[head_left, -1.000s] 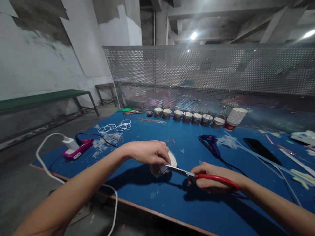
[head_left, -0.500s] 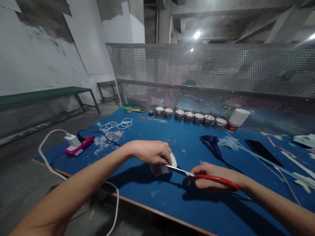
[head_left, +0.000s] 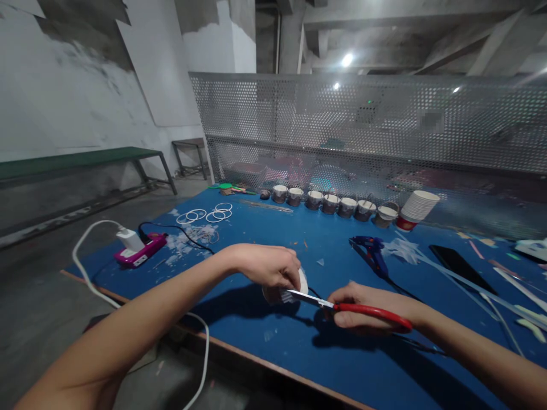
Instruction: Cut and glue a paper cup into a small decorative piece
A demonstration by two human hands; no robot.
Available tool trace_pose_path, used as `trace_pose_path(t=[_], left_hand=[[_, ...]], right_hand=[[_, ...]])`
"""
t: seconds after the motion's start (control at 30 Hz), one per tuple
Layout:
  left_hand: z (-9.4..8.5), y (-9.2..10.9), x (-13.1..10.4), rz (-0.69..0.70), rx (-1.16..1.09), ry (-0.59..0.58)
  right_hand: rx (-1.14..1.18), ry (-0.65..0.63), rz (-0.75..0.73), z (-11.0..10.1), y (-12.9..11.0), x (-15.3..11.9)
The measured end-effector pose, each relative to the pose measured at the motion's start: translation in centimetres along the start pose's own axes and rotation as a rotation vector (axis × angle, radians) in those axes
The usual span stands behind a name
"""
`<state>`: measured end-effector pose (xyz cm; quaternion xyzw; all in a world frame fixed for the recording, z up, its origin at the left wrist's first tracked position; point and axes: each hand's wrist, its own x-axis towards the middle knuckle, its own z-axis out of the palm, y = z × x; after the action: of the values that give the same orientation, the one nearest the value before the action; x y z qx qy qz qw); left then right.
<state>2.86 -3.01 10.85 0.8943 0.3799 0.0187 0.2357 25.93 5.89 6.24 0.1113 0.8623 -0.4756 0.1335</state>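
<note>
The left hand (head_left: pixel 273 267) grasps a small white-topped pot (head_left: pixel 303 279), its fingers bent over the top and hiding much of it. The pot is toward the near edge of the blue worktop (head_left: pixel 307 356); whether it touches the surface is unclear. The right hand (head_left: pixel 361 302) is closed around the red handles of a pair of scissors (head_left: pixel 380 311), whose blades point left and meet the pot just by the left fingertips. Beyond the hands, a blue glue gun (head_left: pixel 372 250) lies near a black phone (head_left: pixel 461 266). Seven pots (head_left: pixel 347 208) line the far edge, with stacked paper cups (head_left: pixel 421 206) at their right end. White rings (head_left: pixel 220 212) lie toward the left edge, and a purple power strip (head_left: pixel 145 250) sits by the near left corner.
</note>
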Motion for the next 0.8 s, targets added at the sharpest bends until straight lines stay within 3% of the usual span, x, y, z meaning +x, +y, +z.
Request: trace_pose_path(t=[0.2,0.5,0.8], left_hand=[[0.19,-0.07,0.12,0.027,-0.041,0.054],[0.14,-0.01,-0.01,0.001,-0.032,0.044],[0.47,-0.34,0.02,0.011,-0.045,0.025]], right_hand=[[-0.018,-0.007,-0.017,-0.03,-0.41,0.41],[0.049,-0.034,0.044,0.21,-0.14,0.61],[-0.004,-0.004,-0.032,0.33,-0.24,0.71]])
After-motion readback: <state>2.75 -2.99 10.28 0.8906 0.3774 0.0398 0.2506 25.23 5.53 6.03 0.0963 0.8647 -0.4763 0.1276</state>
